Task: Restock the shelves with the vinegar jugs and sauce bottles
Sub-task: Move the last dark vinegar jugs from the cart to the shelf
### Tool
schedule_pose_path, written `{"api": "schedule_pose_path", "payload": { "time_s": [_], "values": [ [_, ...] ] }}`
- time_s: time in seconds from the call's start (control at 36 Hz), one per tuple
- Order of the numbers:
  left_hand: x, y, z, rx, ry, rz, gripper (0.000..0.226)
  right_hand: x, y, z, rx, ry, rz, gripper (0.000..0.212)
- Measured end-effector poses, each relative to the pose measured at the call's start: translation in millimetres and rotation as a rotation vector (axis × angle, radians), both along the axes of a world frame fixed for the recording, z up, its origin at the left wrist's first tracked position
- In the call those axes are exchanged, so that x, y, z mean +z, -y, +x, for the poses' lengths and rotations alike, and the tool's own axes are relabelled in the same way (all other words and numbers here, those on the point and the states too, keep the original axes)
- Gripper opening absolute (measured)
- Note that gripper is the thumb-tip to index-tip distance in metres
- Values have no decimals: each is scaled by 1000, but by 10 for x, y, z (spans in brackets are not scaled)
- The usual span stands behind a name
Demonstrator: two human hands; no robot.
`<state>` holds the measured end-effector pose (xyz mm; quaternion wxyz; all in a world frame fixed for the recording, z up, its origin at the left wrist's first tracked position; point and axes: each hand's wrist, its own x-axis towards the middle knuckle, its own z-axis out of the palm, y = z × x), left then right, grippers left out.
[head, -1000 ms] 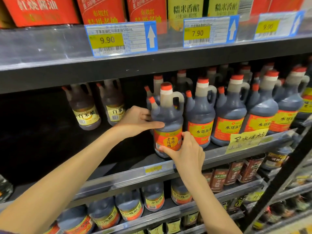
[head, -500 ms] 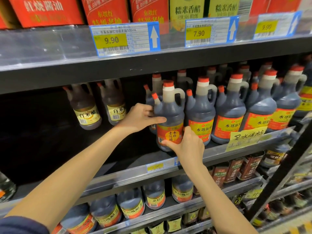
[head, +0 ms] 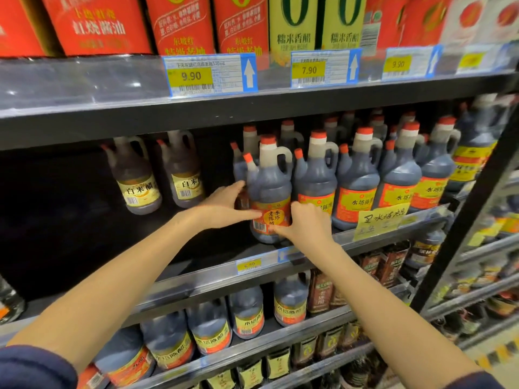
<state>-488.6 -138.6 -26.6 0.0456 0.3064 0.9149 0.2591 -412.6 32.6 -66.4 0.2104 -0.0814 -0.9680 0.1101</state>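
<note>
Two hands clamp a vinegar jug (head: pixel 269 192) at the front of the middle shelf (head: pixel 196 279).
The left hand (head: pixel 224 206) and right hand (head: pixel 306 226) grip its belly, beside a row of like jugs (head: pixel 356 186). Full of dark liquid, it is probably heavy and its smooth plastic slippery; the handle (head: pixel 284 164) offers the surest hold. It stands upright, red cap (head: pixel 268 139) up, label (head: pixel 271 216) facing out.

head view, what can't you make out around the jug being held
All in the head view:
- jug lower right: covered by the right hand.
- left hand fingertips: hidden behind the jug.
- price tag under it: blurred, digits unreadable.
- back-row jugs: hidden by the front row, only caps show.
- top-shelf bottles: cut off by the upper edge.
</note>
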Motion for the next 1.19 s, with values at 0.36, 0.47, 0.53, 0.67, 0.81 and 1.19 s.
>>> {"api": "schedule_pose_path", "payload": {
  "time_s": [0.36,0.47,0.53,0.67,0.81,1.19],
  "values": [
    [22,327,534,-41,-410,-302,63,178,-298,270,337,198,62,50],
    [6,351,738,17,-456,-369,58,236,-385,468,378,262,152,52],
    [-1,348,864,44,-465,-406,59,253,-432,579,388,276,184,52],
    [-42,309,1203,56,-515,-499,67,250,-578,920,454,241,284,56],
    [-98,249,1548,51,-637,-554,65,189,-695,1243,496,205,375,64],
    [-344,25,2221,-80,-647,-535,57,65,-898,2215,379,284,439,68]
  ]
}}
